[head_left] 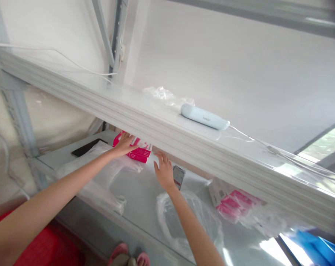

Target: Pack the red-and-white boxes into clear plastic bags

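On the lower shelf, under the upper board, my left hand [125, 144] lies over a pink and white box [141, 149]. Its fingers reach across the top and the thumb points along the front; some fingertips are hard to see. Just right of the box, my right hand [164, 170] is open, fingers apart, with nothing in it. A smartphone [178, 176] with a lit screen lies close beside that hand. Clear plastic bags [101, 173] lie in front of the box, and another clear plastic bag [192, 218] lies under my right forearm.
The upper shelf [128, 111] overhangs both hands and carries a light blue handheld device [204, 116] with a white cable. A black flat object [89, 147] lies at the left. Pink packages in plastic [235, 203] and a blue item [319, 245] are at the right.
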Demonstrator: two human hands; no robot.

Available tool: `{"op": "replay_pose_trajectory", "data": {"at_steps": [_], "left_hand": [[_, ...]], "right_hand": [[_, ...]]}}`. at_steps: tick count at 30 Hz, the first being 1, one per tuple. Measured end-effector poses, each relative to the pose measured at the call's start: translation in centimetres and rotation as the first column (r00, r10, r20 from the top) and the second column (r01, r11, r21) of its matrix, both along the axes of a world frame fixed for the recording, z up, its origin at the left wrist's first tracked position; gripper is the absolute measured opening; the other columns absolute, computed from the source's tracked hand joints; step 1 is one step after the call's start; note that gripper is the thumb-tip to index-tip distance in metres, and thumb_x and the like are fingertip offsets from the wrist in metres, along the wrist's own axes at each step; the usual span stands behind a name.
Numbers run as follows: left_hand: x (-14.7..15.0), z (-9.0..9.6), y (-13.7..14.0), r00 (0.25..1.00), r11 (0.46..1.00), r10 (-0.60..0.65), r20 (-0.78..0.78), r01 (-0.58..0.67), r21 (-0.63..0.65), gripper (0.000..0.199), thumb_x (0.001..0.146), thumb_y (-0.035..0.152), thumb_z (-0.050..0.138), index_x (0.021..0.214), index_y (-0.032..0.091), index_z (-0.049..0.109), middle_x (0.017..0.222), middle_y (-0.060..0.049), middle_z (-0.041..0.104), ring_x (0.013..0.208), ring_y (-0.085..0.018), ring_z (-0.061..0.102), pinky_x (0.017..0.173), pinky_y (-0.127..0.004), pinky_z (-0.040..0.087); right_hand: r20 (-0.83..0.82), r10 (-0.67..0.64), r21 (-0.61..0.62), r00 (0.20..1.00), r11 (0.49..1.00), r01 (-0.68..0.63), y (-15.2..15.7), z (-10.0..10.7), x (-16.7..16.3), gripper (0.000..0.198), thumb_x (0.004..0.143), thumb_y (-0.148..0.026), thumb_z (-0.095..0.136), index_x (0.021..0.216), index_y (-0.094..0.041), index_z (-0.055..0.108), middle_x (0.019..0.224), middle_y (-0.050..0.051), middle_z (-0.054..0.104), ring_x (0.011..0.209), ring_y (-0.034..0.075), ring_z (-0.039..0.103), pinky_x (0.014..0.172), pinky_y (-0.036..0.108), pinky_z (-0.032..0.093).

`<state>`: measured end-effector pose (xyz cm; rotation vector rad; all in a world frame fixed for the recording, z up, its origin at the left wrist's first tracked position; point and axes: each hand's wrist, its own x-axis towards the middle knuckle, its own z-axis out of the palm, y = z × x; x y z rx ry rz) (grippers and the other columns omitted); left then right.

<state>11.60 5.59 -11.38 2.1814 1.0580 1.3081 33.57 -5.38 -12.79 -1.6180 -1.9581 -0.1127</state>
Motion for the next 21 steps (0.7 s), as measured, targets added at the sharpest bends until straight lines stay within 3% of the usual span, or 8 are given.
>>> {"op": "replay_pose_trajectory", "data": {"at_steps": [4, 7, 9, 12, 15, 17, 19, 21], "left_hand": [[2.4, 2.0, -6.8, 0.951, 0.962, -0.261, -0.164, 0.271, 0.038, 0.036, 0.081, 0.036, 0.06, 0.116, 0.024, 0.062, 0.129, -0.008, 0.054, 0.13, -0.028, 0.039, 0.108, -0.042, 0.031], [3.5, 2.6, -12.9, 0.876, 0.902, -0.421, -0.234, 0.432, -0.006, 0.034, 0.084, 0.037, 0.059, 0.116, 0.027, 0.063, 0.139, -0.006, 0.047, 0.132, -0.024, 0.037, 0.11, -0.038, 0.028], [3.8, 2.5, -16.2, 0.832, 0.869, -0.489, -0.263, 0.49, -0.064, 0.032, 0.085, 0.038, 0.057, 0.116, 0.027, 0.063, 0.139, -0.006, 0.047, 0.13, -0.023, 0.04, 0.111, -0.037, 0.027], [3.9, 1.5, -19.4, 0.792, 0.834, -0.551, -0.264, 0.53, -0.152, 0.032, 0.086, 0.039, 0.056, 0.113, 0.026, 0.064, 0.136, -0.007, 0.051, 0.129, -0.023, 0.043, 0.111, -0.038, 0.027], [3.2, 0.2, -20.9, 0.827, 0.849, -0.524, -0.201, 0.489, -0.2, 0.031, 0.085, 0.04, 0.055, 0.11, 0.024, 0.066, 0.134, -0.007, 0.053, 0.126, -0.023, 0.045, 0.11, -0.039, 0.027], [2.5, -0.5, -21.8, 0.878, 0.88, -0.459, -0.131, 0.43, -0.201, 0.03, 0.085, 0.04, 0.054, 0.108, 0.024, 0.066, 0.129, -0.007, 0.056, 0.123, -0.023, 0.048, 0.11, -0.039, 0.029], [1.9, -0.9, -23.2, 0.922, 0.91, -0.383, -0.05, 0.368, -0.19, 0.031, 0.085, 0.04, 0.056, 0.11, 0.023, 0.063, 0.122, -0.007, 0.06, 0.118, -0.023, 0.052, 0.107, -0.038, 0.033], [1.7, -1.0, -25.1, 0.942, 0.926, -0.335, 0.019, 0.333, -0.175, 0.039, 0.081, 0.041, 0.061, 0.115, 0.023, 0.057, 0.12, -0.007, 0.06, 0.113, -0.023, 0.054, 0.103, -0.038, 0.037]], "right_hand": [[0.107, -0.148, 0.056, 0.983, 0.988, 0.143, -11.5, -1.2, 1.0, 0.028, 0.092, -0.03, 0.043, 0.113, -0.024, 0.06, 0.118, 0.01, 0.061, 0.108, 0.028, 0.054, 0.089, 0.042, 0.038], [0.182, -0.285, -0.011, 0.941, 0.957, 0.291, -17.0, -3.9, 1.1, 0.044, 0.085, -0.049, 0.055, 0.119, -0.02, 0.058, 0.113, 0.016, 0.063, 0.102, 0.033, 0.056, 0.087, 0.048, 0.037], [0.201, -0.299, -0.104, 0.933, 0.94, 0.324, -18.4, -5.4, 0.9, 0.051, 0.085, -0.047, 0.056, 0.126, -0.017, 0.053, 0.11, 0.018, 0.064, 0.1, 0.033, 0.058, 0.086, 0.047, 0.037], [0.128, -0.259, -0.26, 0.957, 0.922, 0.285, -18.2, -6.2, 1.1, 0.039, 0.089, -0.031, 0.051, 0.125, -0.016, 0.054, 0.101, 0.015, 0.068, 0.094, 0.028, 0.062, 0.086, 0.042, 0.038], [-0.173, -0.267, -0.332, 0.948, 0.922, 0.199, -18.0, -5.7, 1.6, 0.022, 0.086, -0.02, 0.048, 0.102, -0.018, 0.062, 0.088, 0.009, 0.07, 0.086, 0.024, 0.065, 0.082, 0.036, 0.041], [-0.525, -0.23, -0.306, 0.819, 0.949, 0.071, -18.6, -4.8, 1.7, 0.014, 0.083, -0.023, 0.048, 0.089, -0.019, 0.06, 0.078, 0.005, 0.068, 0.074, 0.02, 0.064, 0.075, 0.032, 0.044], [-0.827, -0.117, -0.198, 0.551, 0.976, -0.091, -19.9, -3.6, 1.7, 0.011, 0.08, -0.03, 0.05, 0.085, -0.021, 0.055, 0.073, 0.001, 0.066, 0.061, 0.017, 0.061, 0.067, 0.031, 0.046], [-0.959, 0.003, -0.058, 0.283, 0.977, -0.205, -21.8, -2.1, 1.4, 0.018, 0.075, -0.033, 0.055, 0.089, -0.023, 0.051, 0.076, -0.001, 0.066, 0.058, 0.014, 0.059, 0.065, 0.03, 0.047]]}}
